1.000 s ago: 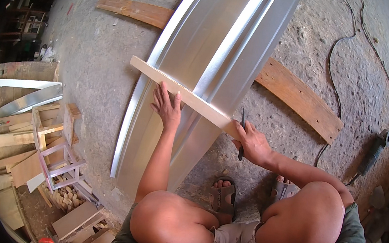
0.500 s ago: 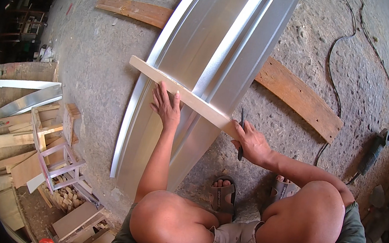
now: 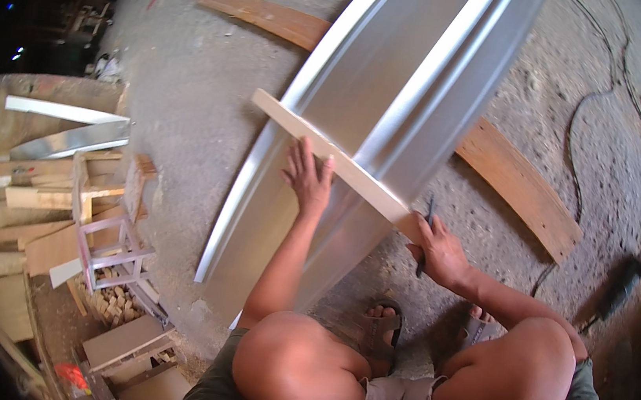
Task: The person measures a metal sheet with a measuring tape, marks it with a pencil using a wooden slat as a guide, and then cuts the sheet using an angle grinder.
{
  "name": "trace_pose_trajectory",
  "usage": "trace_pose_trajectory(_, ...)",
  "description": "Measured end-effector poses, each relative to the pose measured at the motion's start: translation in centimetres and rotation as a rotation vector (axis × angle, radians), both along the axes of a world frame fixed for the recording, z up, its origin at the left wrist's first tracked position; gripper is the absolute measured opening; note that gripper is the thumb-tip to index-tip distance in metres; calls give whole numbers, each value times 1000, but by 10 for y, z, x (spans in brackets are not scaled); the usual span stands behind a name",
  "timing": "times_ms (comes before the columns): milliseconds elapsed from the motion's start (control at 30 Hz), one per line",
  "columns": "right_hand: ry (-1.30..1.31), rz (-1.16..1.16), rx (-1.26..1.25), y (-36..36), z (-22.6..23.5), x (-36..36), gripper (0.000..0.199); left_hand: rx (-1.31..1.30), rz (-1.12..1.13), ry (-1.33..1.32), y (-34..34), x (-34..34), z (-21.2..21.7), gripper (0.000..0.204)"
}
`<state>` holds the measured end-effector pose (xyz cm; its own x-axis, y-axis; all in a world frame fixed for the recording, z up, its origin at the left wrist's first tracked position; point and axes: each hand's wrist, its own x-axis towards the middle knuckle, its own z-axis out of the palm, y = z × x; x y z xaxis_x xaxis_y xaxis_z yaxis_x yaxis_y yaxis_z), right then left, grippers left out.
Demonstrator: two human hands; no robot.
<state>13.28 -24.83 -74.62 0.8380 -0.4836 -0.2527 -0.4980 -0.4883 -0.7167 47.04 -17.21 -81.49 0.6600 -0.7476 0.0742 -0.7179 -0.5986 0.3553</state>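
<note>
A long ribbed sheet of shiny metal [image 3: 387, 65] lies on the floor ahead of me, running from near my feet to the far edge. Across it rests a straight pale wooden strip [image 3: 355, 174], tilted down toward the right. My left hand [image 3: 309, 179] lies on the sheet with fingers spread, fingertips and thumb against the strip's near edge. At the strip's right end, my right hand [image 3: 441, 253] is closed round a thin black stick-like tool [image 3: 430, 206], its fingers also touching the wood. The tool's exact kind is unclear.
Brown planks [image 3: 523, 187] lie beneath the sheet, sticking out at both sides. An angle grinder [image 3: 627, 284] sits on the right, with dark cables [image 3: 573, 134] beyond. On the left are a small stool frame [image 3: 111, 251], wood offcuts [image 3: 115, 305] and boards.
The whole view has shifted, so the sheet, strip and hands appear farther right. Both hands remain at the strip, and the right still grips the black tool.
</note>
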Motion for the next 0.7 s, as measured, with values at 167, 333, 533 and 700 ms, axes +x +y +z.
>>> trace_pose_trajectory(167, -36, -28, -285, -16, 19, 5, 79, 31, -10, 18, -5, -8, 8, 83)
trace_pose_trajectory(333, -209, -9, -280, -63, 56, 23, 75, 25, -5, 22, -2, -6, 12, 86)
trace_pose_trajectory(533, -417, 114, -165, -135, 138, 83, 23, -12, -13, 20, -4, -9, 10, 87)
trace_pose_trajectory(700, -551, 265, -64, -180, 134, 170, 21, -26, -6, 1, -5, -8, 11, 87)
